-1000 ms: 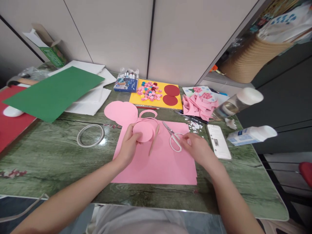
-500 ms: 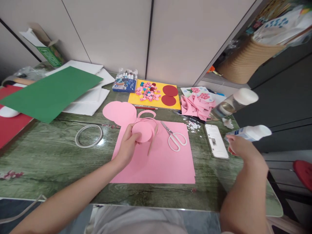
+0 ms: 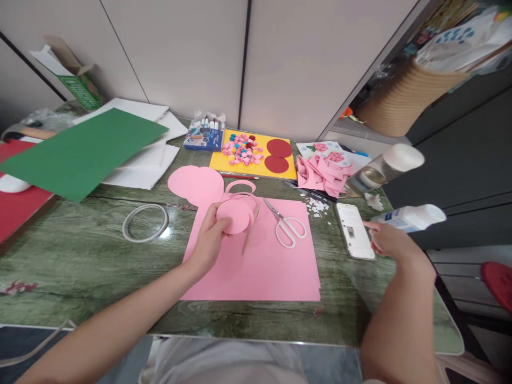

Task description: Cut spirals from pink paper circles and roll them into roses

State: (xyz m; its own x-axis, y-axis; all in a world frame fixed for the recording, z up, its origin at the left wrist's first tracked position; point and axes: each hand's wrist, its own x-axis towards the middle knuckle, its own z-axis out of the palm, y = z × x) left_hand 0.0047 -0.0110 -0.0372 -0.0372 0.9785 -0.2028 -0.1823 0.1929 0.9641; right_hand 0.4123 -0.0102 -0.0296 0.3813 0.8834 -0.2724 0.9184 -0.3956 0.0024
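Observation:
My left hand (image 3: 211, 229) is closed on pink paper circles (image 3: 234, 216), thumb on top, above pink paper sheets (image 3: 256, 272). Thin cut pink paper rings (image 3: 240, 185) and a slim brown stick-like piece (image 3: 248, 234) lie just beyond and beside it. White-handled scissors (image 3: 288, 226) rest on the sheets to the right. My right hand (image 3: 386, 238) holds nothing. Its index finger stretches over the right edge of a lit phone (image 3: 354, 234); the other fingers curl under and are partly hidden. Whether the fingertip touches the screen I cannot tell.
Larger pink circles (image 3: 196, 184) lie at back left, near a tape roll (image 3: 146, 223). Behind are a yellow sheet (image 3: 256, 169) with pompoms and red circles, a marker box (image 3: 204, 133) and pink scraps (image 3: 322, 176). Two bottles, one a white-capped bottle (image 3: 412, 217), stand right.
My right hand has moved slightly left, its index finger now reaching over the phone's edge. My left hand and the pink circles have stayed in place.

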